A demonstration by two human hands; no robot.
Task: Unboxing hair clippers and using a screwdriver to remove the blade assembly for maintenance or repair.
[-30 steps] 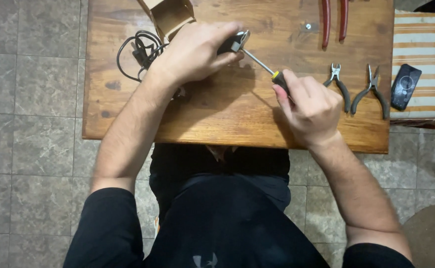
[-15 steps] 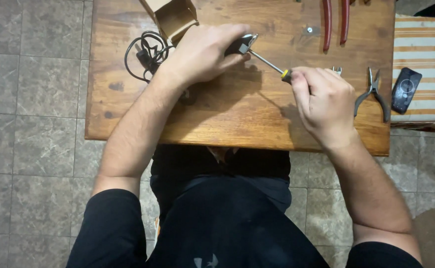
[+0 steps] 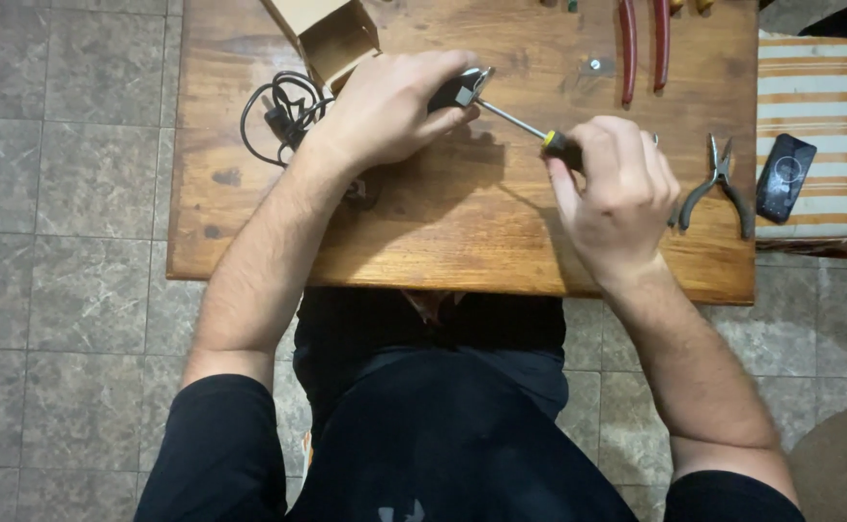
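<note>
Head view: screwdriver (image 3: 525, 126) meets clutched plug (image 3: 460, 89) (black).

This looks like a home with a small spot for fixing things. The floor (image 3: 75, 174) has gray tiles. A wooden surface (image 3: 443, 242) holds pliers (image 3: 718, 184), red-handled cutters (image 3: 641, 48) and a black cord (image 3: 283, 111). A striped cushion (image 3: 819, 126) sits beside it.

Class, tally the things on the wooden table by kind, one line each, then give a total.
Screwdriver: 1
Small dark part held in left hand: 1
Pliers: 2, grey-handled and red-handled
Black cable: 1
Cardboard box: 1
Total: 6
</note>
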